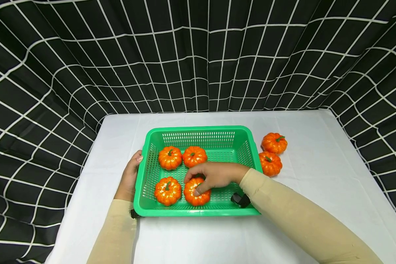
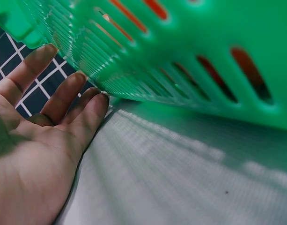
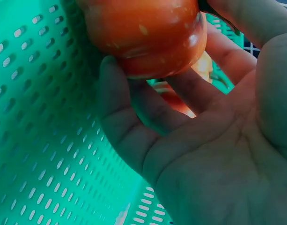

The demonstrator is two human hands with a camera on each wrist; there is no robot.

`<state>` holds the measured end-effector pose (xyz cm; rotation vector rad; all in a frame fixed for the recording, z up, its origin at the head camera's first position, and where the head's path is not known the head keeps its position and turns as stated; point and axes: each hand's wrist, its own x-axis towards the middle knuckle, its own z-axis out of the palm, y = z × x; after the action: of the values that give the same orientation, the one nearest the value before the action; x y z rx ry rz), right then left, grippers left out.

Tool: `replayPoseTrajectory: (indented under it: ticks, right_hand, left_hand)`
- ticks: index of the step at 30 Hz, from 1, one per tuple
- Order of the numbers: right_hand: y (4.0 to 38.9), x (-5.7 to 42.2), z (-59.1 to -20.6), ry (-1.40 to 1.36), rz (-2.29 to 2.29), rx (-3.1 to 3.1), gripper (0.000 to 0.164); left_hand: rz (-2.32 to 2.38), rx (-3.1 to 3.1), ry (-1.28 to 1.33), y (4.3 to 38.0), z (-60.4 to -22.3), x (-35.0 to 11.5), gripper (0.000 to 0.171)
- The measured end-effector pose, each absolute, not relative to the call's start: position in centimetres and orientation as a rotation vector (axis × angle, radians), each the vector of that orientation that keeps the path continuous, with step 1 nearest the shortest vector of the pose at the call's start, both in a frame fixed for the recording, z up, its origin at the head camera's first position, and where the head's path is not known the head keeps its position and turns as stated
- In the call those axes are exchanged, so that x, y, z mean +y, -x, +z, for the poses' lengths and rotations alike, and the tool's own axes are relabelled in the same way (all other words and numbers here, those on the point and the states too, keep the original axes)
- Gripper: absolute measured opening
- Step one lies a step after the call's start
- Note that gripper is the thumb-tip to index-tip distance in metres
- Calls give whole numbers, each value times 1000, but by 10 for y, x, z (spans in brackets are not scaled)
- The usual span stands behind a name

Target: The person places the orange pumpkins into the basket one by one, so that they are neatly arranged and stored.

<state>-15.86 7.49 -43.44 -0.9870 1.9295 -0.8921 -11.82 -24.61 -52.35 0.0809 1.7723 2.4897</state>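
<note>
In the head view, my right hand (image 1: 219,174) is inside the green plastic basket (image 1: 198,212). Its fingers and thumb hold a shiny orange pumpkin (image 1: 196,200) near the basket's front. The right wrist view shows this pumpkin (image 3: 145,37) with fingers curled round its side. Three other pumpkins share the basket: one to its left (image 1: 168,191) and two behind, a left one (image 1: 170,158) and a right one (image 1: 194,156). My left hand (image 1: 129,178) rests along the basket's left outer side, its fingers (image 2: 68,93) loosely extended against the slotted wall in the left wrist view.
Two more pumpkins, a rear one (image 1: 274,143) and a front one (image 1: 270,164), sit on the white-covered table (image 1: 310,161) right of the basket. A black curtain with white grid lines (image 1: 198,66) surrounds the table. A small black device (image 1: 240,200) sits by my right wrist.
</note>
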Motion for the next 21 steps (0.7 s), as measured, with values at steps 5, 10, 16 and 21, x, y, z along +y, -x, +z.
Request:
replayPoseTrajectory:
  ticks: [5,10,16,21]
  right_hand:
    - [159,75,-436,973,-887,1925,37]
    - [159,75,-436,962,-912,1906,37]
    - [159,75,-436,970,-948,1878,38]
    - [159,76,-435,961,-984,1863,39]
  left_hand:
    - [2479,1786,-80,118,-523,-246,29]
    - [2484,1774,-82,118,-524,-246,29]
    - [2487,1774,-79,119,-526,-247,29]
    - [2491,1769,-88,119,-525,-246,29]
